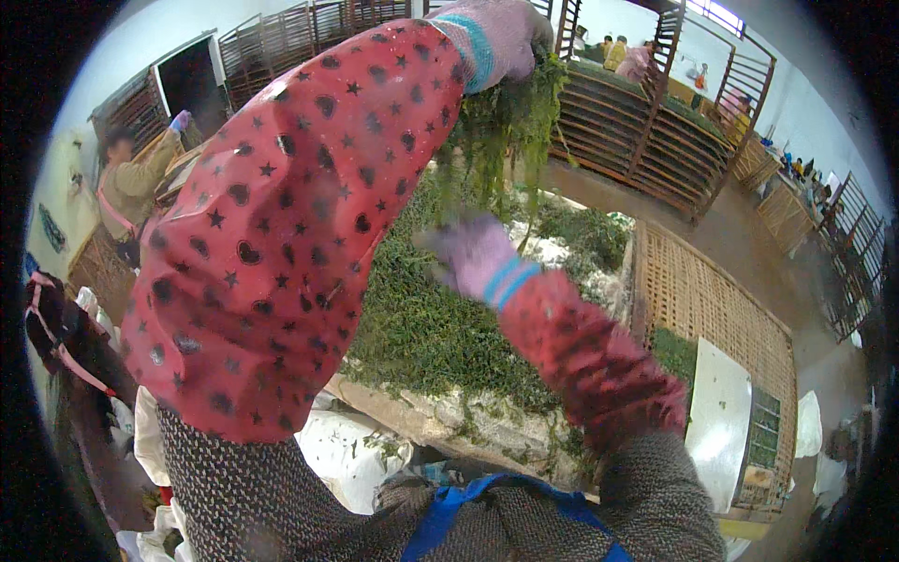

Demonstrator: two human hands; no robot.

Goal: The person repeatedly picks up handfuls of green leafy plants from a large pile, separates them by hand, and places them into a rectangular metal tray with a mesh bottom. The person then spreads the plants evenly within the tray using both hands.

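Note:
My left hand [511, 43], in a pale purple glove with a turquoise cuff band, is raised at the top of the view. It is closed on a clump of stringy green plant matter [502, 137] that hangs down in strands. My right hand [472, 254], gloved alike, is blurred and sits just below those strands, over a broad heap of green plant matter [449, 337]. Its fingers are too smeared to tell whether they grip anything. Whitish sheeting [491, 425] shows under the heap's near edge. Red sleeve covers with dark hearts and stars wrap both forearms.
A woven bamboo panel [692, 270] lies on the right, bearing a white board [718, 428] and some green matter. Slatted racks [632, 140] stand behind. A co-worker [133, 179] is at the left, and more people are far back. White sacks [351, 449] lie near me.

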